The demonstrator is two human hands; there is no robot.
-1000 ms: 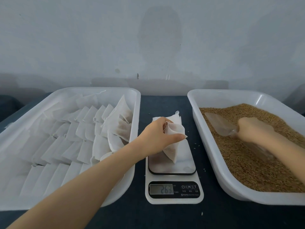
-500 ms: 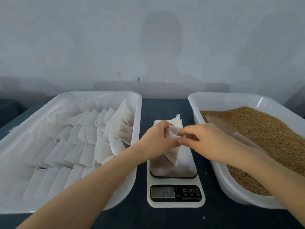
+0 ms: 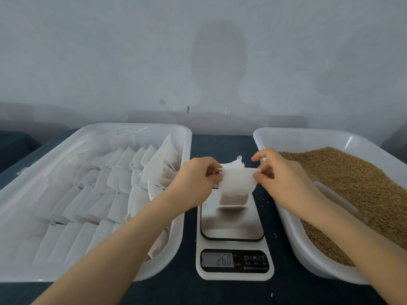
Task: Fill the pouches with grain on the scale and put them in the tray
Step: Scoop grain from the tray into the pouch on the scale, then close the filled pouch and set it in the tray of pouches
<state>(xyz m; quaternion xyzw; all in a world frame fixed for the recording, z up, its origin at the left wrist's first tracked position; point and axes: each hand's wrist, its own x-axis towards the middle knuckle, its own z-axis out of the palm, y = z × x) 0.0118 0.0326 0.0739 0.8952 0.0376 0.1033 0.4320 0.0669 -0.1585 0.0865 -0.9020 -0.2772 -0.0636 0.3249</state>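
The right hand [image 3: 284,181] had left the scoop [image 3: 337,195], which now lay half sunk in the grain tray [image 3: 308,134], and had come across to join the left hand [image 3: 196,179] at the pouch [image 3: 236,183]. A second before, the left hand alone had held that pouch bunched on the scale [image 3: 233,271]. Now it was drawn out flat between the two hands, the fingers [image 3: 259,180] of each closed narrow in a pinch on an upper corner. The pouch hung over the far half of the scale's platter, with a dark band of grain [image 3: 233,198] settled in its bottom. Whether its lower edge touched the platter I could not tell. The display [image 3: 218,260] read 260, a shade under what it had shown while the right hand was at the scoop.

To my eye that meant the scooping for this pouch was over and the weight accepted. The hands looked to be working the mouth shut, perhaps by a drawstring, whose loop showed beside the left thumb. What remained, I judged, was to close it without spilling and carry it left into the tray [image 3: 136,127], which stood on the dark surface [image 3: 220,143] beside the scale with other pouches [image 3: 99,194] already lying in rows inside it.
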